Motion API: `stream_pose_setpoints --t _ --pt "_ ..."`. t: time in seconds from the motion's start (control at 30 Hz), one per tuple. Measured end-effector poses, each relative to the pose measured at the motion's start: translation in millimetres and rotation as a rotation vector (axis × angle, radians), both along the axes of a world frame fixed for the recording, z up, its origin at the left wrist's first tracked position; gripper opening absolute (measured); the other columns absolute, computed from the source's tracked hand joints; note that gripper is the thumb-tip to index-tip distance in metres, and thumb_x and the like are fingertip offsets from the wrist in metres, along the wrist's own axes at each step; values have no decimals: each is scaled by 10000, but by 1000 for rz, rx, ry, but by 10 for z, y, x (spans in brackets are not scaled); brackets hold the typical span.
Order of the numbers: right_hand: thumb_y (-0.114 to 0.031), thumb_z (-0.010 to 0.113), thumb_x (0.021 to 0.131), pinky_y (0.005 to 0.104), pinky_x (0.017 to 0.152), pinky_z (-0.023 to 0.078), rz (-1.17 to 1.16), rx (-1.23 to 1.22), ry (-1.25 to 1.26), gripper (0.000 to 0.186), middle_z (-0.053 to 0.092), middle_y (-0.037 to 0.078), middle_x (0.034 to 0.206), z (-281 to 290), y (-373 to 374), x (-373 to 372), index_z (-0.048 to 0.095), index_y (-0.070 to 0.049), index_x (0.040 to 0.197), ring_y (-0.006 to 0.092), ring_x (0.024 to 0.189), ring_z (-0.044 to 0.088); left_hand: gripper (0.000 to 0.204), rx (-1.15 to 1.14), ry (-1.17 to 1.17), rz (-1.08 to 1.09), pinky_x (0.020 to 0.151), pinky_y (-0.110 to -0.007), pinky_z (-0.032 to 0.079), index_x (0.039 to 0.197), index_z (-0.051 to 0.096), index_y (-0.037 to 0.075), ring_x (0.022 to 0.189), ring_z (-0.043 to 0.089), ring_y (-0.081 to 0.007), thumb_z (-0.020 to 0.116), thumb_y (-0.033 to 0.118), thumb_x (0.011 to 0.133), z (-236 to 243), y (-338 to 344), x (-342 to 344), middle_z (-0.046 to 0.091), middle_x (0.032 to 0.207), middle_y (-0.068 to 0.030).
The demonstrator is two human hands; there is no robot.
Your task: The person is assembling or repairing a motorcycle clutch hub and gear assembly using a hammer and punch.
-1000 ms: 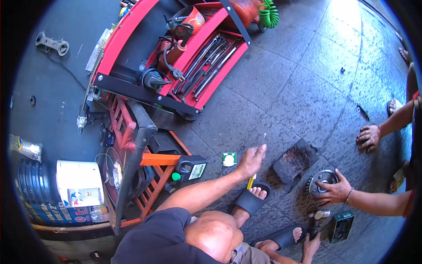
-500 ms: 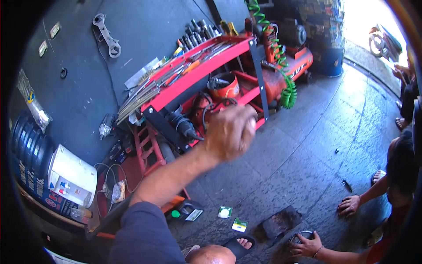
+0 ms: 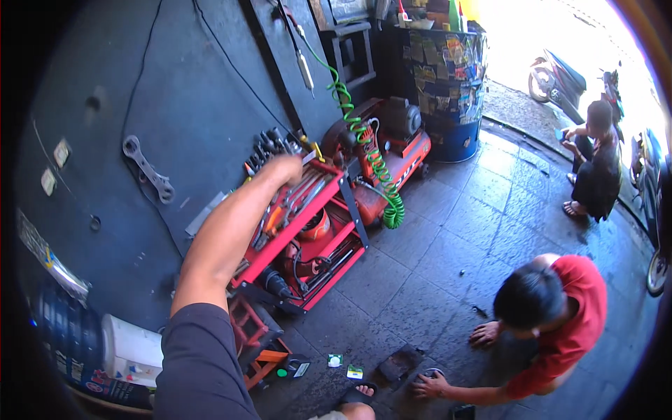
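My left hand reaches over the far end of the red tool cart's top tray, its fingers curled down among the tools. A narrow, pale metal piece shows right beside the fingers. Whatever they grip is hidden behind the hand. Close around it stand a row of dark sockets and a yellow-handled tool. Spanners and orange-handled screwdrivers lie in the tray under my wrist. My right hand is out of the picture.
A red air compressor with a green coiled hose stands beyond the cart. At right a co-worker in a red shirt crouches, hands on the floor. Another person squats near motorbikes. A white bucket stands lower left.
My left hand has moved from in front of the cart to over its top tray. The view has shifted right, bringing both other people more fully into sight.
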State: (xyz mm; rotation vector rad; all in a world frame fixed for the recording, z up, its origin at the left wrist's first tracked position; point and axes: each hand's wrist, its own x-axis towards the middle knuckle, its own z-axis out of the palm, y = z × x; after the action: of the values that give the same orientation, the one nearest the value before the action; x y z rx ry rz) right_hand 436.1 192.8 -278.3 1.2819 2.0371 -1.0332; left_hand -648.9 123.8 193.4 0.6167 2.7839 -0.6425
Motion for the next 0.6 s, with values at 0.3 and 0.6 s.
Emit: stream_pose_setpoints --t 0.3,0.6 --pt "-211 636 886 438 849 526 503 -288 -252 343 690 18 1050 2633 -861 492 651 -160 1225 189 1009 633 367 108 -138 118 1001 -464 526 1194 734 46 1198 663 -350 559 172 898 61 126 -562 680 1296 -198" --pt "-319 772 890 377 596 505 -522 -370 -485 385 732 127 835 4280 -347 -2465 714 41 1013 204 709 656 286 -125 -156 -114 892 -457 580 1145 766 97 1133 708 -299 608 178 920 -334 644 -1420 734 1222 -123"
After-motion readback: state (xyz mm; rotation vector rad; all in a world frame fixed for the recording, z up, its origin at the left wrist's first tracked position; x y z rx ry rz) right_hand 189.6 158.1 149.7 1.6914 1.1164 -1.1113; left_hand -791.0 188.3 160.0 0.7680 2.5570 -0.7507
